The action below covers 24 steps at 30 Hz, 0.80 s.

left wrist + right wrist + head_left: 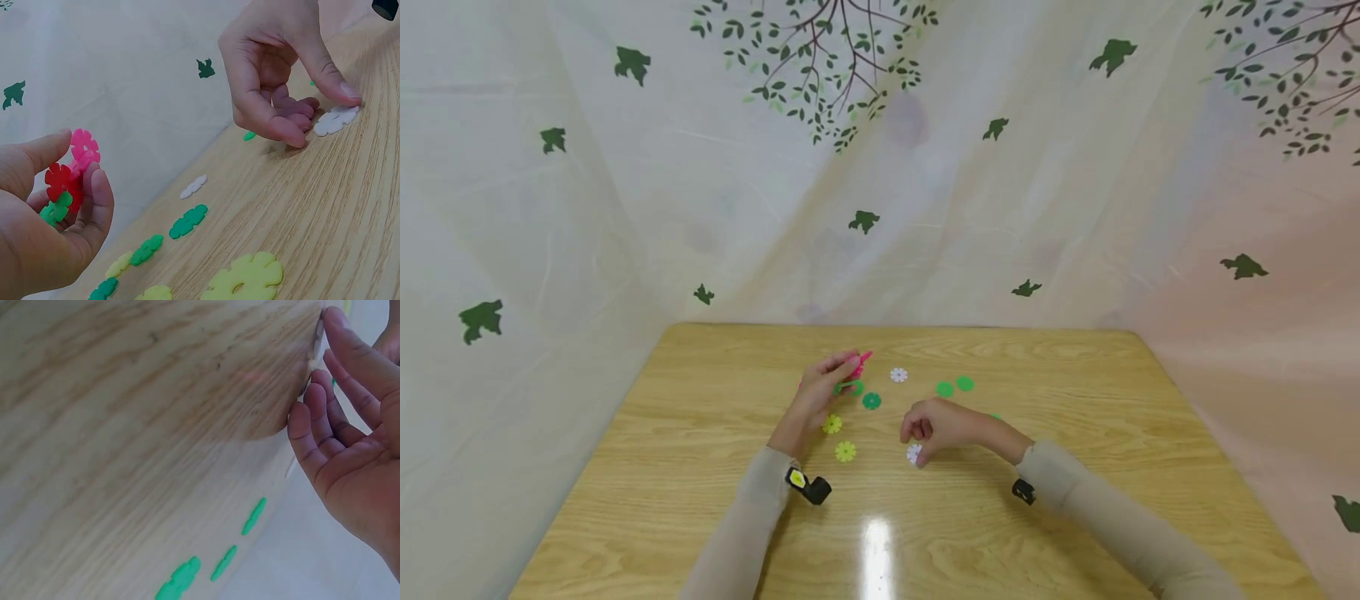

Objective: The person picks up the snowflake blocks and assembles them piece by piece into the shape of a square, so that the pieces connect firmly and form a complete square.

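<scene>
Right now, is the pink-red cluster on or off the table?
Off: the left hand holds the cluster up; left wrist view shows curtain behind.

Between the left sleeve [737, 517] and right sleeve [1112, 510], a hand could pass over the near stretch of the table [947, 533]. Further in, the left hand [822, 385] with its linked flower pieces [59, 179] and the right hand [951, 423] flank a narrower gap; a dark green flower piece [872, 401] lies there. The curtain [925, 275] bounds the far side.
</scene>
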{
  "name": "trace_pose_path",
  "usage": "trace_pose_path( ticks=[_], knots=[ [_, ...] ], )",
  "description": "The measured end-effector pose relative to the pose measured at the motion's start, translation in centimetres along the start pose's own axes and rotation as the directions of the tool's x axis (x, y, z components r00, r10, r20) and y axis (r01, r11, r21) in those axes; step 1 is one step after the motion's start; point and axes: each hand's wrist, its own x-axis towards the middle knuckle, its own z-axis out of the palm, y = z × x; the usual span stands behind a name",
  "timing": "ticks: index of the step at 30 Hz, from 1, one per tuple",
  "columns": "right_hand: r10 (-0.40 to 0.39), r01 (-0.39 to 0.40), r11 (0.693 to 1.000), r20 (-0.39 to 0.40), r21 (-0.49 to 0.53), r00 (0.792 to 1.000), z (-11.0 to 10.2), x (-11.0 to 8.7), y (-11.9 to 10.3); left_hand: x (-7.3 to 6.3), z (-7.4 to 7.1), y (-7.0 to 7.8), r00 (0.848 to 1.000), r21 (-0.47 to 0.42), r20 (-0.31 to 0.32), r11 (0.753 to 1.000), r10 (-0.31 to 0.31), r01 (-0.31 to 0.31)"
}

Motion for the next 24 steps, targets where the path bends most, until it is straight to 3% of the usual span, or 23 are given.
trace_pose_path(
  ticks=[9,15,20,24],
  knots=[
    [0.000,0.001,1.000,-0.055,0.004,0.998,0.1,0.0,0.0,-0.3,0.1,-0.1,1.000,0.009,-0.028,1.000,-0.009,0.010],
    [0.020,-0.015,0.999,-0.111,0.041,0.994,0.1,0.3,0.0,-0.5,0.2,-0.1,1.000,0.025,-0.002,1.000,0.014,-0.014],
    [0.007,0.008,0.998,-0.208,0.067,0.978,-0.2,0.7,0.6,-0.7,0.3,-0.2,0.998,0.065,0.036,0.997,0.048,-0.050],
    [0.014,0.011,0.997,-0.298,0.081,0.954,-0.7,1.1,0.7,-0.8,0.7,-0.3,0.997,0.067,0.037,0.996,0.062,-0.064]
  ],
)
